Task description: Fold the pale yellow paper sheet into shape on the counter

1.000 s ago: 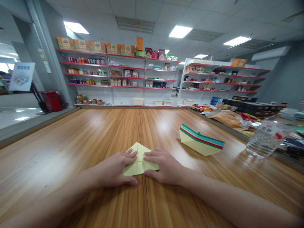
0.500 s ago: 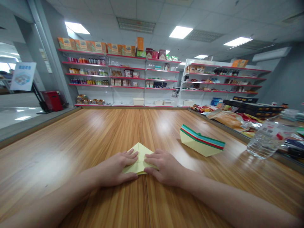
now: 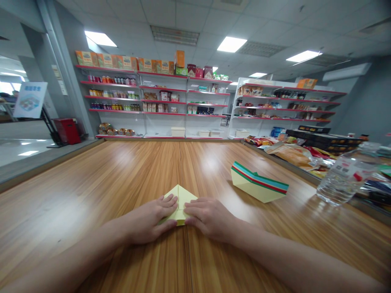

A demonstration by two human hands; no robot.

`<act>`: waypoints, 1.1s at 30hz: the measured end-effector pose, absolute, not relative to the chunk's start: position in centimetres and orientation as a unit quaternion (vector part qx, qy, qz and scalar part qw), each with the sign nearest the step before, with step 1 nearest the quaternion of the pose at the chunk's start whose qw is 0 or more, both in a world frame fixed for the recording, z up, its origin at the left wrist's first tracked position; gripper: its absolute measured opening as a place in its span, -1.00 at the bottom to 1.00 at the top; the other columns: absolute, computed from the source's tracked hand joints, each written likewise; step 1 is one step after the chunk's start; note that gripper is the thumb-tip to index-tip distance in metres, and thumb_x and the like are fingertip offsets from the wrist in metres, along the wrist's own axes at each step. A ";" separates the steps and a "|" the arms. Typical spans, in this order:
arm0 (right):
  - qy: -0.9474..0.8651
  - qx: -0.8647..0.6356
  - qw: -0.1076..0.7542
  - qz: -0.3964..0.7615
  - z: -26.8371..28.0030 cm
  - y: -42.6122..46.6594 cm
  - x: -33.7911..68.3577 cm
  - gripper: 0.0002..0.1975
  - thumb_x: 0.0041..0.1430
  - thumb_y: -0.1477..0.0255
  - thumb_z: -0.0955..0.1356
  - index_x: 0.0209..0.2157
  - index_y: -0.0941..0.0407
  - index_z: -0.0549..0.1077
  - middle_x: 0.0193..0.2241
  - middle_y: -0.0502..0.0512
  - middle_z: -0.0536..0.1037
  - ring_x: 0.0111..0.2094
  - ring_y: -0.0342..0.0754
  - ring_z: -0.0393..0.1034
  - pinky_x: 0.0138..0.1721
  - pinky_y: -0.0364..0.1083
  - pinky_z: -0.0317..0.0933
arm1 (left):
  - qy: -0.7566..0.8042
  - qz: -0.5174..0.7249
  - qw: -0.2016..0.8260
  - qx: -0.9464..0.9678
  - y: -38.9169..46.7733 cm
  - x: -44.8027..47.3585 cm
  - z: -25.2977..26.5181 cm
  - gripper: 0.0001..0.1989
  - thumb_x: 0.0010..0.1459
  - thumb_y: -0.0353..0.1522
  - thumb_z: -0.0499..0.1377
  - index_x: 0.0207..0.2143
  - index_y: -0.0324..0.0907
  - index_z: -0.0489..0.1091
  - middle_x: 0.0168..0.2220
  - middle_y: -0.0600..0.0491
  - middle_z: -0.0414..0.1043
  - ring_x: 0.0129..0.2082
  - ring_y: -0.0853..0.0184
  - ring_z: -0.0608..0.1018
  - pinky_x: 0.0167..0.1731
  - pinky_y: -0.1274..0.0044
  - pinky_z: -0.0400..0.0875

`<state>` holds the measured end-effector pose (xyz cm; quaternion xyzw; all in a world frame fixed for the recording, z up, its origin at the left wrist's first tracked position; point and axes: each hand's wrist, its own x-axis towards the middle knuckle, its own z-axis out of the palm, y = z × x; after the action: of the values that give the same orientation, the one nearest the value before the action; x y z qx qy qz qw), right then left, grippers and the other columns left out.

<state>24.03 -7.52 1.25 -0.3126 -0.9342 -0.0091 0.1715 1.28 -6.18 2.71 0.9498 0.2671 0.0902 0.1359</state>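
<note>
I see the folded paper (image 3: 183, 196) left of the paper boat (image 3: 259, 186). Left hand (image 3: 157, 213) and right hand (image 3: 209, 213), half-curled, hold it, fingers atop, thumbs along its near edge (keep that level); press evenly outward from the centre crease.

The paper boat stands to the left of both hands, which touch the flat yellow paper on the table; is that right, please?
Not quite: the head view shows the paper boat standing to the right of the left hand and right hand, which touch the yellow paper.
</note>
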 end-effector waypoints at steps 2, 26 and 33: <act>-0.942 -0.293 0.164 -0.005 1.3 -7.7 23.9 -0.79 0.23 0.33 0.23 -0.29 0.14 0.41 -0.28 0.10 0.51 -0.20 -0.04 0.38 -0.17 -0.11 0.19 | 0.274 0.082 0.127 0.950 -6.2 1.3 2.5 -0.51 0.24 -0.23 -0.07 0.17 -0.23 0.10 0.21 -0.16 0.07 0.21 0.18 0.10 0.18 0.29 -0.01; -0.827 -0.434 0.332 0.131 -0.1 -6.6 24.2 -0.80 0.15 0.48 0.28 -0.20 0.13 0.47 -0.32 0.11 0.49 -0.23 -0.03 0.34 -0.17 -0.04 0.22 | 0.301 0.263 0.149 0.905 -6.1 1.4 1.5 -0.83 0.13 -0.42 0.03 -0.30 -0.17 0.42 -0.28 -0.01 0.43 -0.29 0.32 0.48 -0.26 0.50 0.36; -0.732 -0.478 0.380 0.301 -0.1 -7.0 23.6 -0.71 0.10 0.45 0.29 -0.10 0.17 0.36 -0.41 0.06 0.47 -0.40 -0.12 0.36 -0.37 -0.15 0.25 | 0.246 0.194 0.176 0.933 -6.9 1.5 2.4 -0.75 0.14 -0.43 0.04 -0.18 -0.10 0.45 -0.03 -0.05 0.30 -0.06 0.26 0.40 -0.03 0.41 0.28</act>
<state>23.57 -7.03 -0.11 -0.4778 -0.7324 0.3011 0.3802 1.55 -6.89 2.45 0.9332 0.2463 0.1939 0.1760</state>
